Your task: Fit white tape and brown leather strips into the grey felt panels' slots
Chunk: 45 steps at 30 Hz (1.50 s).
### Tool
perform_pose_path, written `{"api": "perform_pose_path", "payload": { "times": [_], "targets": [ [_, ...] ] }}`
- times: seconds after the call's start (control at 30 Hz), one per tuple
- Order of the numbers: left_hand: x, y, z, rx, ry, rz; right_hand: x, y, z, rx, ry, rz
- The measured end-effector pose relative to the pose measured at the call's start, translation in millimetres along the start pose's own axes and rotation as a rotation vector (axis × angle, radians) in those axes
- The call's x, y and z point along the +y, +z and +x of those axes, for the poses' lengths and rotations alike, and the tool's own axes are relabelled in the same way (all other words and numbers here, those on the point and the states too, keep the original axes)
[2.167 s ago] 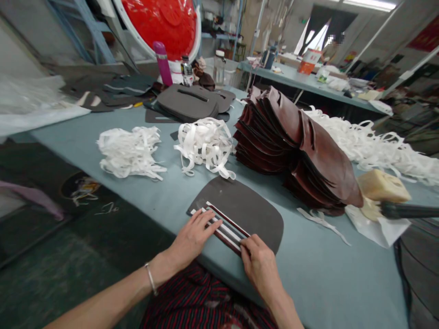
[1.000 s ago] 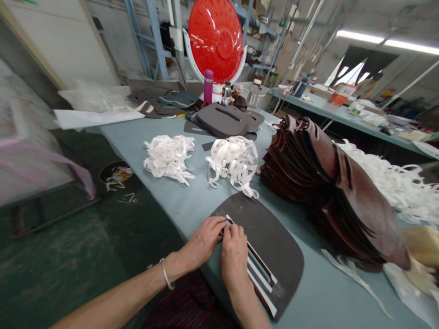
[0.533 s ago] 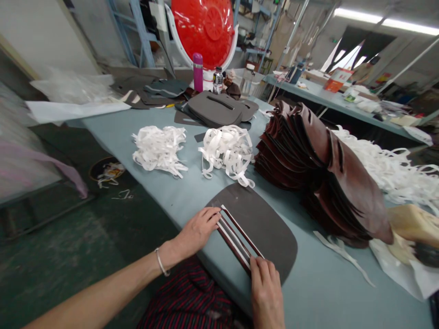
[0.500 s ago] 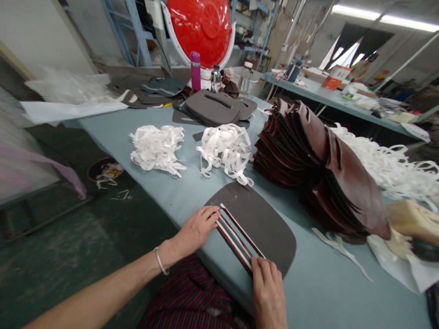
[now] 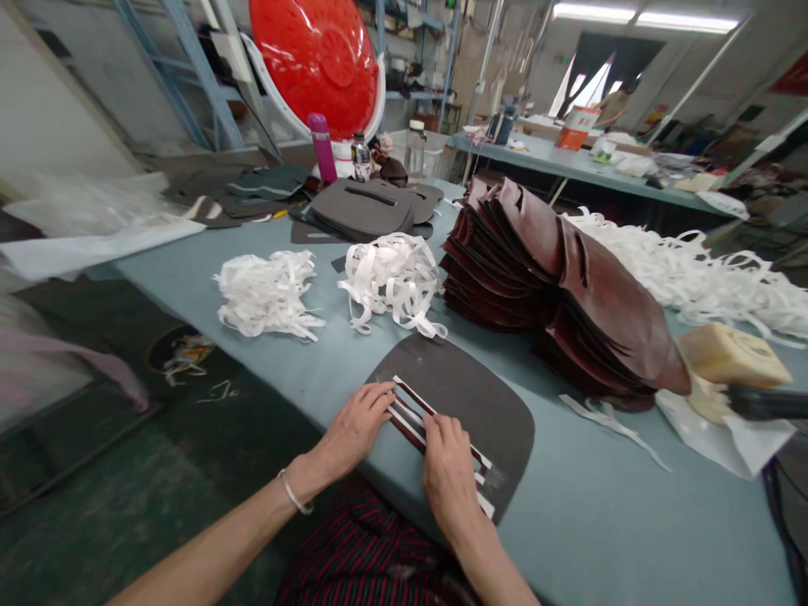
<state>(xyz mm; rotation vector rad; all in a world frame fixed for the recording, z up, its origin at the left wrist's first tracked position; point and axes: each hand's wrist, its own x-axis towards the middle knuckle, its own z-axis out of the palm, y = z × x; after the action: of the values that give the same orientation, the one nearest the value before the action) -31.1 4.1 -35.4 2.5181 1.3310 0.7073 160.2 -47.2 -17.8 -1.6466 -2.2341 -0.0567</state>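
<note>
My left hand (image 5: 357,429) lies flat at the left edge of a dark grey rounded panel (image 5: 480,421), its fingertips at the ends of several parallel strips (image 5: 413,414). The strips are white and dark red, and they lie side by side across the panel. My right hand (image 5: 448,467) presses down on the middle of these strips and hides part of them. Their near ends show past it. Neither hand grips anything. A tangled pile of white strips (image 5: 391,282) lies just beyond the panel.
A second white pile (image 5: 265,296) sits to the left on the blue-grey table (image 5: 568,505). A tall stack of brown leather pieces (image 5: 555,286) rises to the right, with more white strips (image 5: 688,269) behind it. Grey padded pieces (image 5: 359,210) lie further back.
My right hand has slid from the near end of the strips up onto their middle. My left hand stays nearly in place, and the whole view has swung slightly.
</note>
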Motion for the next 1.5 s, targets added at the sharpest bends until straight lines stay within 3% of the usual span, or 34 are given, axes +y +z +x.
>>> {"api": "perform_pose_path", "payload": {
  "times": [0.1, 0.23, 0.8, 0.93, 1.07, 1.13, 1.2, 1.4, 1.5],
  "targets": [
    [-1, -0.5, 0, -0.019, 0.033, -0.002, -26, 15, 26, -0.028, -0.029, -0.101],
    [-2, 0.4, 0, -0.005, 0.053, 0.009, -34, 18, 28, -0.061, -0.074, -0.19],
    [-3, 0.2, 0, -0.02, 0.054, 0.04, 28, -34, -78, -0.021, -0.054, -0.209],
    [34, 1.8, -3, -0.039, 0.019, 0.138, 32, -35, -88, 0.02, -0.042, -0.172],
    [93, 18.9, -13, -0.151, 0.226, 0.079, 32, -25, -88, 0.118, -0.047, -0.157],
    [104, 25.7, -16, -0.167, 0.252, 0.085, 34, -20, -90, 0.114, -0.059, -0.163],
    [97, 25.4, -15, -0.149, 0.209, 0.122, 36, -18, -92, 0.099, -0.082, -0.169],
    [41, 0.1, -2, -0.106, 0.163, 0.239, 43, -21, -95, 0.075, -0.11, -0.155],
    [31, -5.0, 0, -0.088, 0.175, 0.294, 40, -21, -92, 0.106, -0.126, -0.172]
  ]
}}
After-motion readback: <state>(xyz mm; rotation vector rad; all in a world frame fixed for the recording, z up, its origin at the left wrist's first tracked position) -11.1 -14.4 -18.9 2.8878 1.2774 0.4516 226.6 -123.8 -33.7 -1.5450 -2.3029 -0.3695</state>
